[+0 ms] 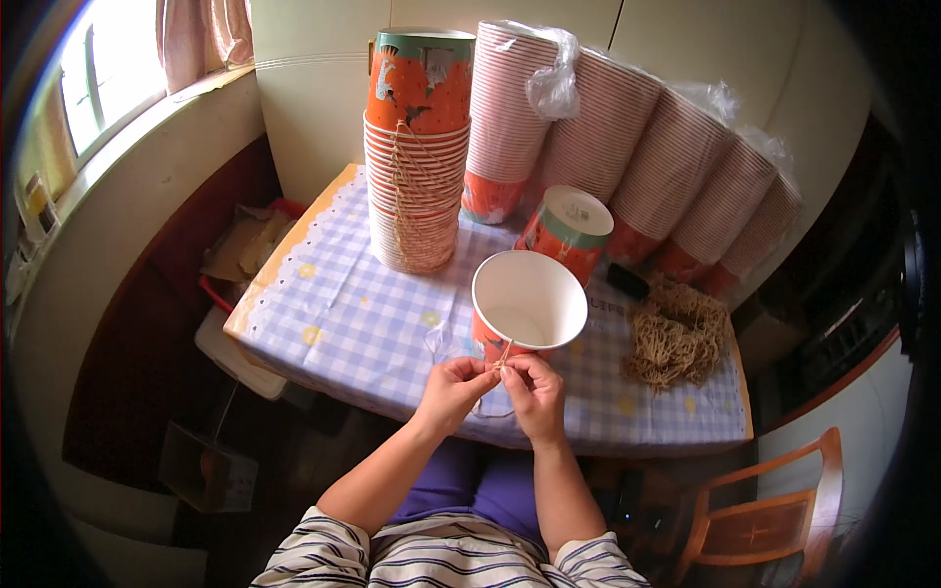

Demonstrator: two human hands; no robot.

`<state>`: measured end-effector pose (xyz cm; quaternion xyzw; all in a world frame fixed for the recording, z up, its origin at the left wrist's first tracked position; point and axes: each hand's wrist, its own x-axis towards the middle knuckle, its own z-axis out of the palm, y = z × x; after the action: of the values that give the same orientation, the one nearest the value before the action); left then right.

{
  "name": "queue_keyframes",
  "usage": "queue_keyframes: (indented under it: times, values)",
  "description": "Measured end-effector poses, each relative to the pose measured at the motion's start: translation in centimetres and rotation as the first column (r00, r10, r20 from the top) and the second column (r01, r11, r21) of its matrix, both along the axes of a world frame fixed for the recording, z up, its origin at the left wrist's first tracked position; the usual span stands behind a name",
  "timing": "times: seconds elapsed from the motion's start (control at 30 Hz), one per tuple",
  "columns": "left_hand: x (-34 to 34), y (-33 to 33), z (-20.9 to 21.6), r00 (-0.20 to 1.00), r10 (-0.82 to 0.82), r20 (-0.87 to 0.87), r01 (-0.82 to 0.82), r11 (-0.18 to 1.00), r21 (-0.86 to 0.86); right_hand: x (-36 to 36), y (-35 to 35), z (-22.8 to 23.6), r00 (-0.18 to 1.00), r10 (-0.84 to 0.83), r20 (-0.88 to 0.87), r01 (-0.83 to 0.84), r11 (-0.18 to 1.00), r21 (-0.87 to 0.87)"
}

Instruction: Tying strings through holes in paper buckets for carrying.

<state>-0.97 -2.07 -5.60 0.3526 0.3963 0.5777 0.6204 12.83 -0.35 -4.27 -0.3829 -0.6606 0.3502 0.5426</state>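
A white-lined, orange paper bucket (529, 294) stands near the table's front edge, its mouth tilted toward me. At its near side, a thin tan string (506, 353) hangs from just under the rim. My left hand (457, 394) pinches this string between thumb and fingertips. Close against it, my right hand (537, 394) is also closed on the string, thumb and forefinger together. The fingers partly hide the string where they meet, so I cannot tell whether it is knotted. A loose end loops below the hands over the tablecloth.
Behind left rises a tall stack of buckets (417, 196) with string handles hanging down its side. An upturned bucket (569, 235) sits behind mine. Plastic-wrapped bucket stacks (598, 127) line the wall. A tan string bundle (676, 338) and a black object (627, 281) lie right. A wooden chair (760, 524) stands lower right.
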Motion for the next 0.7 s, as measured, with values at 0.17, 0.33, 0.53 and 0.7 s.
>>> queue_keyframes:
  times: [0.17,0.33,0.53,0.7]
  values:
    - [-0.6,0.1,0.1,0.997,-0.005,-0.077,0.006,1.0,0.019,0.0,0.3,-0.1,1.0,-0.009,0.003,0.009,0.999,-0.043]
    - [-0.8,0.4,-0.1,0.993,0.0,-0.117,0.007,0.998,0.065,-0.5,0.2,-0.6,0.997,-0.009,-0.083,-0.004,0.988,-0.151]
    - [-0.7,0.6,0.0,0.99,-0.008,-0.143,0.019,0.997,0.07,-0.1,0.3,-1.0,0.994,0.019,-0.111,-0.043,0.975,-0.218]
    - [-0.3,0.6,0.1,0.986,0.023,-0.165,-0.009,0.996,0.085,0.2,0.4,-0.6,0.994,0.01,-0.111,-0.038,0.966,-0.255]
